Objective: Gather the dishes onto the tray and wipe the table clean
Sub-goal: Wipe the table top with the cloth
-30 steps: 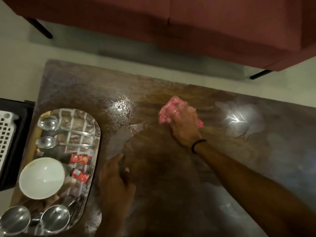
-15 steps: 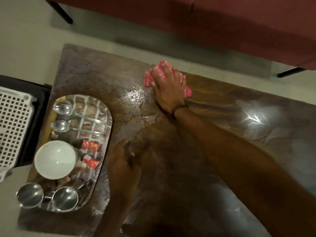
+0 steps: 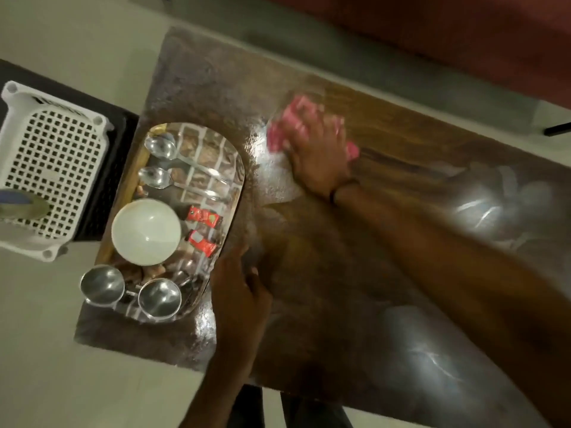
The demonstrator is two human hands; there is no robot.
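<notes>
A shiny steel tray [image 3: 230, 168] lies at the left end of the dark stone table [image 3: 355, 304]. It carries two spoons [image 3: 160, 148], a white bowl [image 3: 145, 231], two red sachets [image 3: 202, 216] and two steel cups [image 3: 159, 298]. My right hand [image 3: 318, 156] presses flat on a pink cloth [image 3: 289, 125] on the far part of the table, just right of the tray. A wet, shiny patch [image 3: 272, 177] spreads beside the cloth. My left hand [image 3: 241, 288] rests on the table against the tray's near right edge, fingers loosely curled, holding nothing.
A white perforated plastic basket [image 3: 52, 162] sits on a dark stand left of the table. A red sofa [image 3: 448, 41] runs along the far side. Pale floor surrounds the table.
My right hand slid the pink cloth from mid-table toward the far edge, then back toward the tray. My left hand stayed planted by the tray. The camera swung right.
</notes>
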